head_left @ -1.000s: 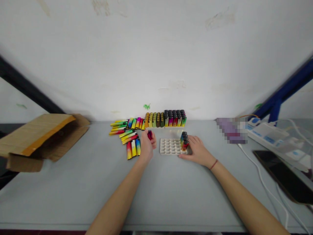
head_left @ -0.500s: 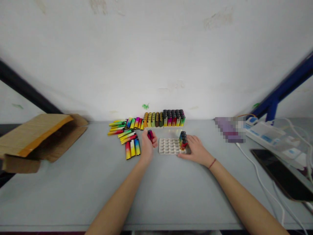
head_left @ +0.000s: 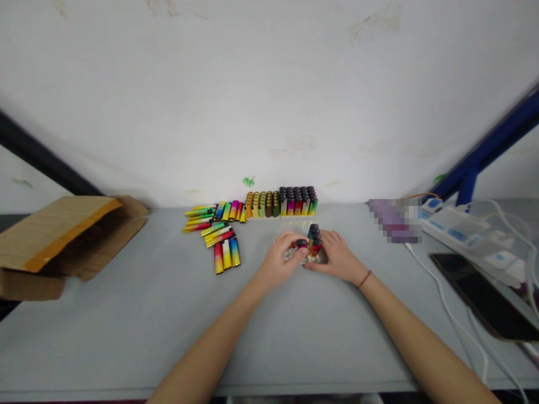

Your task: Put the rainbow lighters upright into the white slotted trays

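Observation:
Between the fingers of my left hand (head_left: 281,259) is a lighter (head_left: 302,243) with a black top and a dark pink body, upright over the white tray with holes (head_left: 310,260). Several colourful lighters (head_left: 315,245) stand in a row in the tray's right end, just right of the held one. My right hand (head_left: 342,260) is wrapped round that end, thumb at the front and fingers behind. Most of the tray is hidden by my left hand, and I cannot see whether the held lighter's foot touches a hole.
Loose lighters (head_left: 227,254) lie in groups to the left. Against the wall stand a block of black-topped lighters (head_left: 298,201) and a block of gold-topped ones (head_left: 263,205). A cardboard box (head_left: 63,235) is far left; a phone (head_left: 480,294), cables and a power strip (head_left: 475,235) are right.
My left hand has moved right with the dark pink lighter, from beside the tray to over it, next to the standing row. My right hand has stayed at the tray's right end.

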